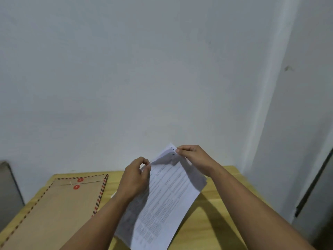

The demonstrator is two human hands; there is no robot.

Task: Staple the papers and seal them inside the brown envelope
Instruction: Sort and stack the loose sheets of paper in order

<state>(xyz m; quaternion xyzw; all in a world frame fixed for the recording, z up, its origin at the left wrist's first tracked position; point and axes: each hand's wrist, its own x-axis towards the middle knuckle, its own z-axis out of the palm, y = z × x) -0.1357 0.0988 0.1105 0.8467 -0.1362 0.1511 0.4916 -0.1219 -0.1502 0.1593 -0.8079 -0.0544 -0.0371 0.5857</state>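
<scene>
A: Two hands are seen raised above the table (212, 201), and the papers (167, 193) are held between them, lifted off the wood and tilted so that the printed side faces the camera.

B: How are the papers gripped?

A: The upper left edge is pinched by the left hand (135, 177), its fingers curled round it. The top right corner is pinched between thumb and fingertips of the right hand (193, 157), and that corner is peeled up from the sheet beneath, so that at least two sheets can be told apart. The lower end of the papers hangs down toward the near edge of the picture.

B: And the envelope?

A: The envelope (54, 212) is laid flat on the left part of the table, well apart from the papers, with the left forearm passing just beside its right edge. A striped red and dark border runs round it. Two red discs (78, 183) are fixed near its far end, one on the flap and one just below it. The flap is folded down. Whether anything is held inside cannot be told.

B: Anything else?

A: A pale wall (144, 69) is seen behind the table, and a grey object (7, 186) is cut off at the left edge.
</scene>
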